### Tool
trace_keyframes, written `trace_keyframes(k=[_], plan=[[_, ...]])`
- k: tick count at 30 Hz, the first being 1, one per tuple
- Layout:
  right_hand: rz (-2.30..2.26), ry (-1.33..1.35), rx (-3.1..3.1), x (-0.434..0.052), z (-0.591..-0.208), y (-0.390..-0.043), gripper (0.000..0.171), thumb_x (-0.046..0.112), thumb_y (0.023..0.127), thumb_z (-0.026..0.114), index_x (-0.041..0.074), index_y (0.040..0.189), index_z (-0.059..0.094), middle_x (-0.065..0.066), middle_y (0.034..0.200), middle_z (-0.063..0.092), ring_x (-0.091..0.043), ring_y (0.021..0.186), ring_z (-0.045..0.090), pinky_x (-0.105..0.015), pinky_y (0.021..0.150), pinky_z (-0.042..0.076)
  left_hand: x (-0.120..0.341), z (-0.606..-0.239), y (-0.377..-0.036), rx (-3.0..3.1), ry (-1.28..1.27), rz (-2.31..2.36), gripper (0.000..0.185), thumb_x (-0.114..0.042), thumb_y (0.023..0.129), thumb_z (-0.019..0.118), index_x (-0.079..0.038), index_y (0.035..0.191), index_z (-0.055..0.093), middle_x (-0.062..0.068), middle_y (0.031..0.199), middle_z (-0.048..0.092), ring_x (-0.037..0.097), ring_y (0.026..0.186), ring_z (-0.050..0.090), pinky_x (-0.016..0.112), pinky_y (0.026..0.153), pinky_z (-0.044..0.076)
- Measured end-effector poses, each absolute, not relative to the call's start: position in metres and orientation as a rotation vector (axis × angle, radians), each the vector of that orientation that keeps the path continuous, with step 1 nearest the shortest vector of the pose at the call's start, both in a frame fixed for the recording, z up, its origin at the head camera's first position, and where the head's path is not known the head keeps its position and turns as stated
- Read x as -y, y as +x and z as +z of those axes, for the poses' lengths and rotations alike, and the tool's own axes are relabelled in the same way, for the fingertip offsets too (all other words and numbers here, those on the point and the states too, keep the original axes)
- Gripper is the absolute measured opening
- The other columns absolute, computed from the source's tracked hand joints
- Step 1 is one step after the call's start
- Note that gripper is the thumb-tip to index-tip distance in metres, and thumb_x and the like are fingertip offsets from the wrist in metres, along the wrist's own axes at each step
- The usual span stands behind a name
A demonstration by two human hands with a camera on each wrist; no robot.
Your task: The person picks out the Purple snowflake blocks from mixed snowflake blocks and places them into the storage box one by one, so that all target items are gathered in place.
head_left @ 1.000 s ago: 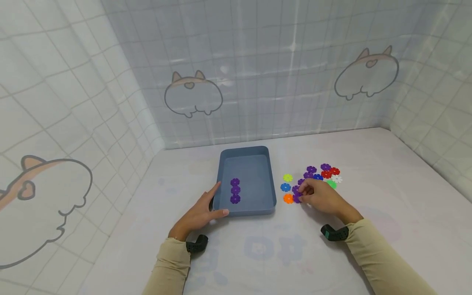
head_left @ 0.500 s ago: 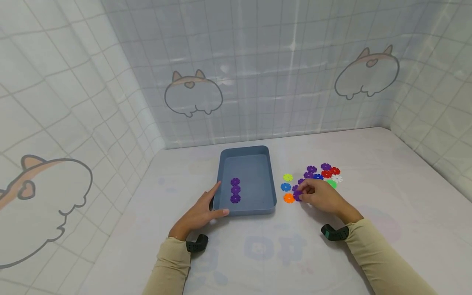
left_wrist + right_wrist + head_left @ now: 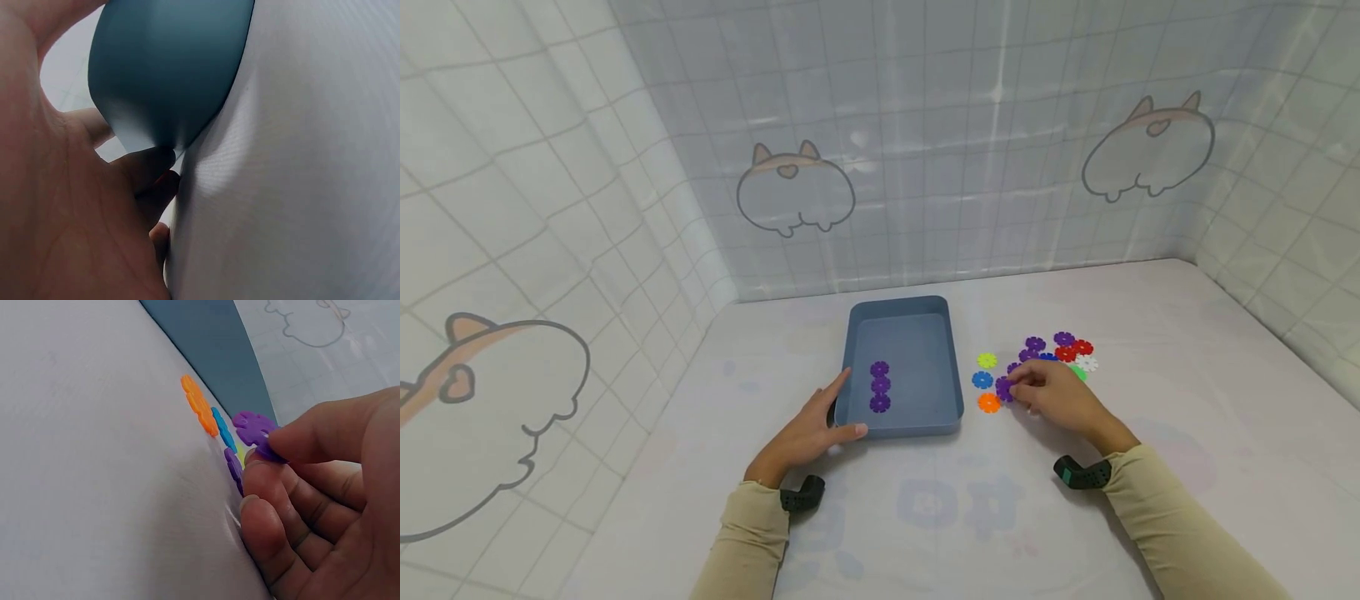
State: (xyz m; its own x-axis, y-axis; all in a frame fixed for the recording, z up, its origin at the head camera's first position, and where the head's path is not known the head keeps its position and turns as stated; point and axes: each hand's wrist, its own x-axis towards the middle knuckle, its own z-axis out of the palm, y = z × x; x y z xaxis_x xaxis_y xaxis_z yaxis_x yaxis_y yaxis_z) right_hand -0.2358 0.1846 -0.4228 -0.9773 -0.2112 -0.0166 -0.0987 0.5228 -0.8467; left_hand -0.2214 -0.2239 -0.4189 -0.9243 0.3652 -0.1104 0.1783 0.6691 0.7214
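Your right hand (image 3: 1051, 394) pinches a purple flower disc (image 3: 253, 429) between thumb and forefinger; lift it straight up, clear of the orange disc (image 3: 988, 403). Keep your left hand (image 3: 808, 433) against the blue tray (image 3: 904, 310) at its near-left corner, fingers straight and thumb along the near wall.

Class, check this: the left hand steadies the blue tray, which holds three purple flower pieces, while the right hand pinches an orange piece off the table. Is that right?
One detail is wrong. The right hand pinches a purple piece, not an orange one; the right wrist view shows it. The orange piece lies untouched on the table. The rest holds: the left hand steadies the tray, which holds three purple pieces.
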Motion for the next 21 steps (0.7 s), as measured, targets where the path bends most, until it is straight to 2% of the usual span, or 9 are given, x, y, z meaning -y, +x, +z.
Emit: trace_keyframes(k=[6,21], plan=[[-1.499,-0.248,-2.638,-0.1841,-0.4216,-0.2353,0.022,0.013,0.098,0.065,0.002,0.117,0.068,-0.009,0.098,0.068,-0.024,0.076,0.062,-0.031,0.069,0.056,0.2242,-0.4197,-0.2222,-2.638,0.447,1.108,0.099,-0.056,0.090,0.069,-0.031,0.163,0.007,0.003,0.167,0.010,0.033,0.152,0.002,0.063,0.117,0.010],[-1.582,-0.211,-2.635,-0.1821,-0.4242,-0.2385,0.022,0.013,0.100,0.062,0.000,0.118,0.066,-0.012,0.101,0.068,-0.024,0.077,0.065,-0.031,0.070,0.057,0.2226,-0.4191,-0.2218,-2.642,0.433,1.079,0.098,-0.057,0.091,0.067,-0.029,0.163,0.006,0.006,0.167,0.008,0.040,0.151,-0.005,0.066,0.116,0.004]])
